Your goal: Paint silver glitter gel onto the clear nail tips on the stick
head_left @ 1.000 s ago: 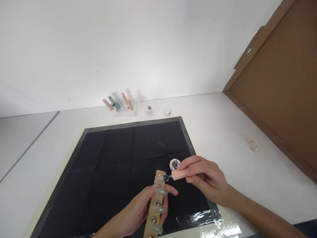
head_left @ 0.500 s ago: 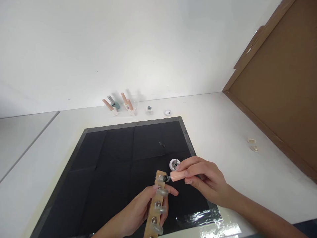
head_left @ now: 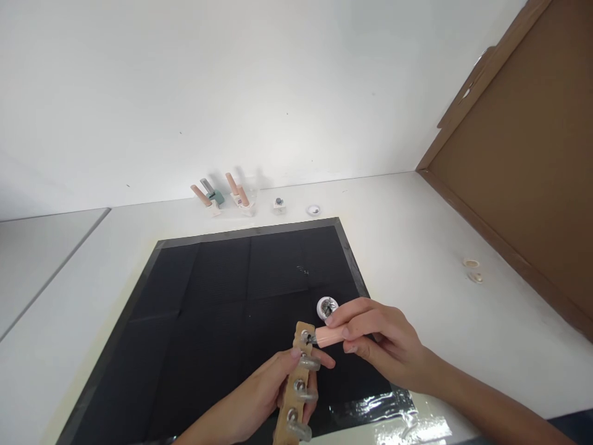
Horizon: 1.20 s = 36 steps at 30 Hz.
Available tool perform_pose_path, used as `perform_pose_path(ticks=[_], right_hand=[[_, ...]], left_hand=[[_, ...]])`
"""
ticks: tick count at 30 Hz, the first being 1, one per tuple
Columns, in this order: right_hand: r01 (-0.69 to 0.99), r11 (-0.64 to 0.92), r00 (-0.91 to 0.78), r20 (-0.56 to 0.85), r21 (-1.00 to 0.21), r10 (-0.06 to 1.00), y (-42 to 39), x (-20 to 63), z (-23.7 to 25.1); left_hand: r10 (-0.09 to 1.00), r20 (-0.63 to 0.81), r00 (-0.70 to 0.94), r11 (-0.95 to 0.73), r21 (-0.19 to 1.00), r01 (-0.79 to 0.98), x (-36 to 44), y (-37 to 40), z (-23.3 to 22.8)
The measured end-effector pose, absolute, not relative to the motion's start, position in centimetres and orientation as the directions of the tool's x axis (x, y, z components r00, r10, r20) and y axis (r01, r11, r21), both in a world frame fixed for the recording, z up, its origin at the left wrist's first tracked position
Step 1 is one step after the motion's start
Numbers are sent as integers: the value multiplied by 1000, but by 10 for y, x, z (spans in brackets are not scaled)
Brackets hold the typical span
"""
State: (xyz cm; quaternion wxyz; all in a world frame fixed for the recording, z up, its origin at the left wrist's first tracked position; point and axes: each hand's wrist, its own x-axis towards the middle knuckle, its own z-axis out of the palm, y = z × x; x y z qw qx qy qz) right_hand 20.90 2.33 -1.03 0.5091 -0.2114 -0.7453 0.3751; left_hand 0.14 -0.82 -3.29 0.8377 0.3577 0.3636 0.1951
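Observation:
My left hand [head_left: 259, 392] is wrapped round a wooden strip [head_left: 300, 373], which slants away from me. Several greyish, glittery nail tips [head_left: 309, 363] stick out along it on round metal mounts. Pinched in my right hand [head_left: 386, 340] is a nail polish brush [head_left: 330, 335] by its pink cap handle. The dark bristle end lies at the tip nearest the strip's far end; whether it touches is too small to tell. Just beyond my right fingers a small white-rimmed pot [head_left: 327, 306] with dark, silvery contents sits on the black mat [head_left: 213, 321].
Along the back stand several polish bottles with pink or grey caps [head_left: 201, 195], a small clear bottle [head_left: 278, 206] and a white lid [head_left: 314, 210]. Two small cream-coloured pieces [head_left: 472, 270] lie to the right. A brown cardboard panel [head_left: 523, 185] rises at the right edge.
The wooden strip has shifted slightly right and turned a little. The brush has moved slightly left and down at the far nail tip. Both hands keep their grip.

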Motion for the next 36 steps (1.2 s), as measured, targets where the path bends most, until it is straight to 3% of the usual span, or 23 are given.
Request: perform_pose_path(ticks=[7,15,22,29,36], right_hand=[[-97,584,-347,577,-806,739,22,210,-12],[-107,509,-305,516,-854,801,23,213,-9],[-234,407,-293,463,-883,836,23,213,-6],[-313,242,-353,349,-918,868,24,216,-6],[-193,381,-431,427,-904,795,20,219,-2]], left_hand=[[576,-493,652,676,736,-41,1,-7,-35],[590,-466,660,717,678,-162,-2,-8,-34],[665,-338,666,680,643,-353,-8,-6,-36],[750,-265,606,577,710,-403,-3,-7,-36],[796,-273,540,530,747,-403,1,-8,-32]])
